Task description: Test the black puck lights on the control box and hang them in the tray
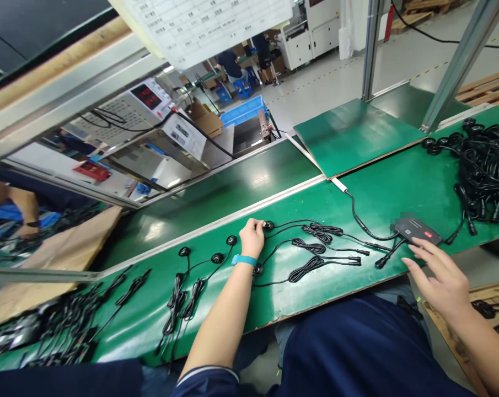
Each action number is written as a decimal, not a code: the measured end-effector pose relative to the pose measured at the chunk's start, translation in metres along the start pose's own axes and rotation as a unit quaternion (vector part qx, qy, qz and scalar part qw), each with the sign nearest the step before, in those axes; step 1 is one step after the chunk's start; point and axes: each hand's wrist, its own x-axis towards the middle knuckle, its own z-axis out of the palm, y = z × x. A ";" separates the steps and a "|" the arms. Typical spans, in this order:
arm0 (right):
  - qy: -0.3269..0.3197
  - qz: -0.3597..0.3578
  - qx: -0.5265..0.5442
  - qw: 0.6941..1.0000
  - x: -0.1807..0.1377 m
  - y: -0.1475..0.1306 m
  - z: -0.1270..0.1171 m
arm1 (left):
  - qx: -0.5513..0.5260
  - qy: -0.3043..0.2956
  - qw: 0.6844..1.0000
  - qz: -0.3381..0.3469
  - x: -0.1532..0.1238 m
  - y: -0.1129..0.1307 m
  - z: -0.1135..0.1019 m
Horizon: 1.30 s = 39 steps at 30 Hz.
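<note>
At the far edge of the green bench (398, 187), the left hand (252, 236) has its grip closed, fingertips pinched on a round black puck (268, 225) that sits on the bench right at the tips. A thin black lead runs from that puck away to the right of the grip, into a coiled cable bundle (326, 229). Two more coiled bundles (309, 246) lie just nearer the body than that one. Tucked under the wrist, beside the blue wristband (244, 260), is a second puck (257, 270). Out to the left of the grip, three more pucks (217, 257) sit in a loose row, their leads trailing down to tied bundles (178, 300) near the bench's front edge. Over to the right hand (439, 275) now: its grip is open, fingers spread and holding nothing. Just beyond its fingertips lies a flat black box (418, 230) with a red mark on top, though whether a fingertip touches it I cannot tell. Well past that hand, to its right, a big heap of black cables (484, 176) covers the bench.
</note>
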 end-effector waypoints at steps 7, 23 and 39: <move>-0.091 0.014 0.032 0.995 0.008 0.006 0.020 | 0.074 0.003 0.996 -0.050 0.014 -0.017 -0.023; -0.123 0.075 0.052 0.988 0.033 -0.004 0.038 | -0.051 -0.215 0.894 0.390 -0.116 0.196 0.093; -0.052 0.122 0.002 0.991 0.037 -0.009 0.040 | -0.105 -0.161 0.895 0.402 -0.116 0.187 0.107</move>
